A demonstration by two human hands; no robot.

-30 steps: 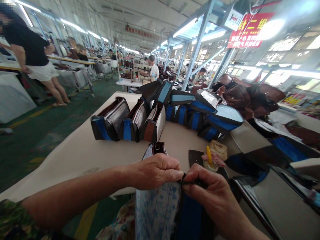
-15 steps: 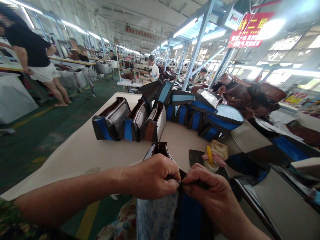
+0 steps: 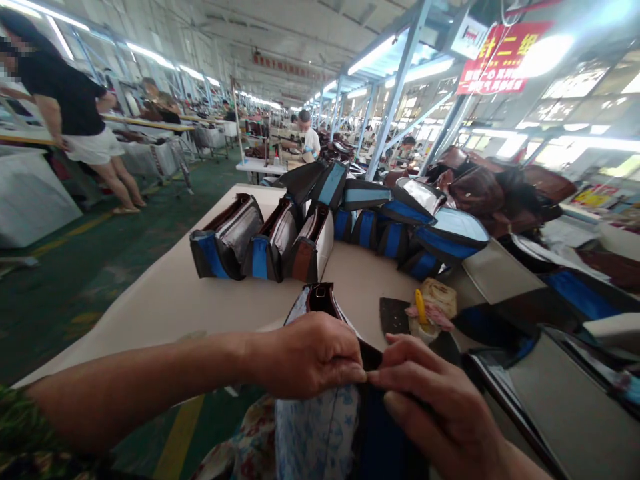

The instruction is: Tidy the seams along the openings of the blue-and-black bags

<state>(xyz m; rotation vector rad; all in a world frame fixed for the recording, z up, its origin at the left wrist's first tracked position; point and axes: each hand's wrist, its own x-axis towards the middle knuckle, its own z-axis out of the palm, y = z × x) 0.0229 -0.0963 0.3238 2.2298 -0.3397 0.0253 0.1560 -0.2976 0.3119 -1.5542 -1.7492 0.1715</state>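
Note:
An unfinished bag [image 3: 320, 427] stands in front of me, its pale blue-patterned side and dark end panel with a blue strip facing me. Its top opening shows a dark brown inside and a metal ring at the far end. My left hand [image 3: 315, 353] is closed, pinching the bag's near top corner between thumb and bent fingers. At the same corner, my right hand [image 3: 435, 393] touches the edge with its index fingertip beside my left thumb. Its thumb is apart from the fingers, over the blue strip. The pinched edge itself is mostly hidden.
Three similar bags [image 3: 260, 257] stand in a row on the beige table [image 3: 150, 303]. More blue-striped bags [image 3: 395, 233] are piled behind. A yellow-handled tool [image 3: 420, 307] lies by a pink cloth to the right. Grey and blue bags [image 3: 575, 400] crowd the right side. A person [image 3: 70, 100] stands far left.
My right hand has loosened its pinch on the corner; its fingers have straightened and the thumb has come away. My left hand keeps its pinch, slightly lower.

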